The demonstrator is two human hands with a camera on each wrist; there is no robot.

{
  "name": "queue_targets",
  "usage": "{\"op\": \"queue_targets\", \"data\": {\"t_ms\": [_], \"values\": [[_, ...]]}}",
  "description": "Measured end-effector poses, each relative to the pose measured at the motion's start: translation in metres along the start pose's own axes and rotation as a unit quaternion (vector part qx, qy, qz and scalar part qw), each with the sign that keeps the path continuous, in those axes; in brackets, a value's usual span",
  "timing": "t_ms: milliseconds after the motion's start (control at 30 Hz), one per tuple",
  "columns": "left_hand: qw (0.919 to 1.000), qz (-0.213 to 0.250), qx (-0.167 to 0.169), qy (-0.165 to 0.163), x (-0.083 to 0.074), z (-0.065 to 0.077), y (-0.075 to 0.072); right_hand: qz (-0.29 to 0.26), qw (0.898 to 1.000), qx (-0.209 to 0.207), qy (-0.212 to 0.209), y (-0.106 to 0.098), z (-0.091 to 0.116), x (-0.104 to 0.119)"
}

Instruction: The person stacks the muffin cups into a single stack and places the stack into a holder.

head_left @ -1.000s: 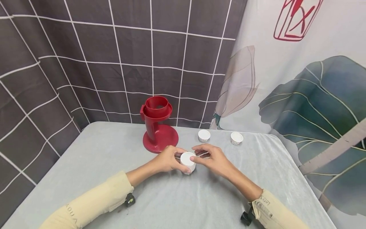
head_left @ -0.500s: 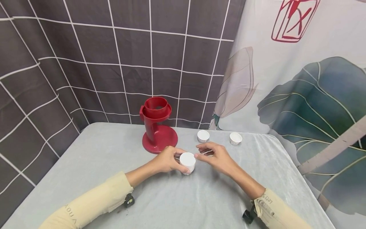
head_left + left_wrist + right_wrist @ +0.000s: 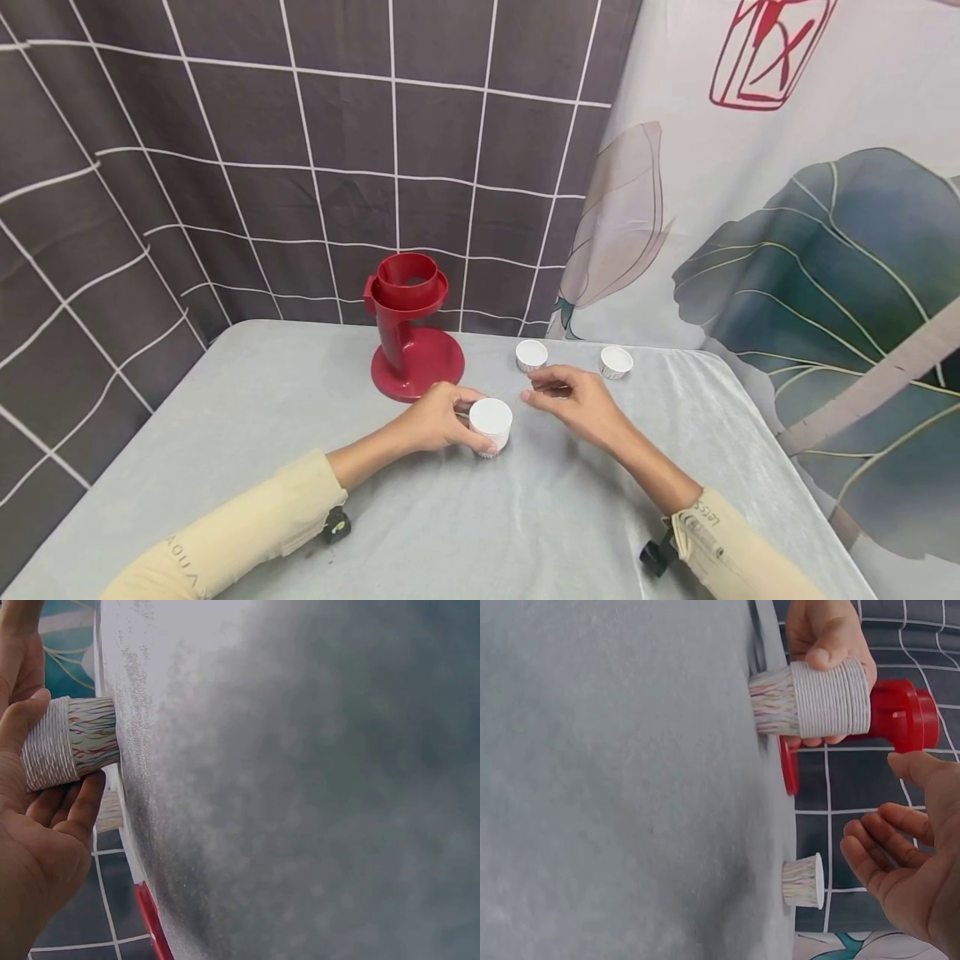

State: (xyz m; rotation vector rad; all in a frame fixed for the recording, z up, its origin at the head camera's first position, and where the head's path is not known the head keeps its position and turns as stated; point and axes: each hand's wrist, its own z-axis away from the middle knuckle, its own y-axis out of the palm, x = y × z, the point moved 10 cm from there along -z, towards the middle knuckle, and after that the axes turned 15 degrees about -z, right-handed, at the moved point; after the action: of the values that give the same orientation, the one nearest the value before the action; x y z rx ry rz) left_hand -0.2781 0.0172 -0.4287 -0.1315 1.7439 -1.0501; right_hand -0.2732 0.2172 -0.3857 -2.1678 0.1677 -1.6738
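Note:
A nested stack of small paper cups stands upright on the cloth, rims up. Ribbed rims and a streaky coloured wall show on the stack in the right wrist view. My left hand grips it from the left, thumb on the near side and fingers around the back. My right hand hovers to the right of the stack, thumb and fingers apart, holding nothing. One single cup stands upright just beyond its fingertips. Another single cup stands farther right.
A red plastic stand with a round base and a ring-shaped top is behind my left hand. The table has a pale grey cloth. Dark gridded fabric hangs behind it, and a leaf-printed curtain at the right.
My right hand has drawn off the top of the stack, moving right and back toward the single cup behind. The left hand has stayed on the stack.

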Motion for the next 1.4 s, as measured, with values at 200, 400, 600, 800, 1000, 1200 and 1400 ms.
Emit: {"op": "queue_targets", "data": {"t_ms": [200, 400, 600, 800, 1000, 1200, 1400], "values": [[1.0000, 0.005, 0.001, 0.001, 0.000, 0.000, -0.001, 0.003, 1.000, -0.003, 0.002, -0.008, -0.002, -0.001], [1.0000, 0.005, 0.003, -0.003, 0.001, 0.000, -0.001, 0.015, 1.000, -0.009, -0.003, -0.015, -0.005, -0.001], [0.9997, 0.023, 0.006, 0.000, 0.001, 0.000, 0.001, 0.030, 0.999, -0.020, -0.010, -0.023, -0.008, -0.002], [0.9997, 0.024, 0.005, -0.005, 0.001, 0.000, 0.001, 0.028, 0.999, -0.030, -0.004, -0.032, -0.011, -0.008], [0.9998, 0.020, 0.005, -0.008, 0.001, 0.000, 0.001, 0.037, 0.998, -0.046, 0.009, -0.044, -0.015, -0.015], [0.9998, 0.015, 0.005, -0.010, 0.002, 0.001, 0.001, 0.040, 0.997, -0.060, 0.017, -0.057, -0.017, -0.021], [0.9998, 0.016, 0.006, -0.009, 0.002, 0.001, 0.001, 0.050, 0.996, -0.066, 0.032, -0.067, -0.017, -0.027]]}}
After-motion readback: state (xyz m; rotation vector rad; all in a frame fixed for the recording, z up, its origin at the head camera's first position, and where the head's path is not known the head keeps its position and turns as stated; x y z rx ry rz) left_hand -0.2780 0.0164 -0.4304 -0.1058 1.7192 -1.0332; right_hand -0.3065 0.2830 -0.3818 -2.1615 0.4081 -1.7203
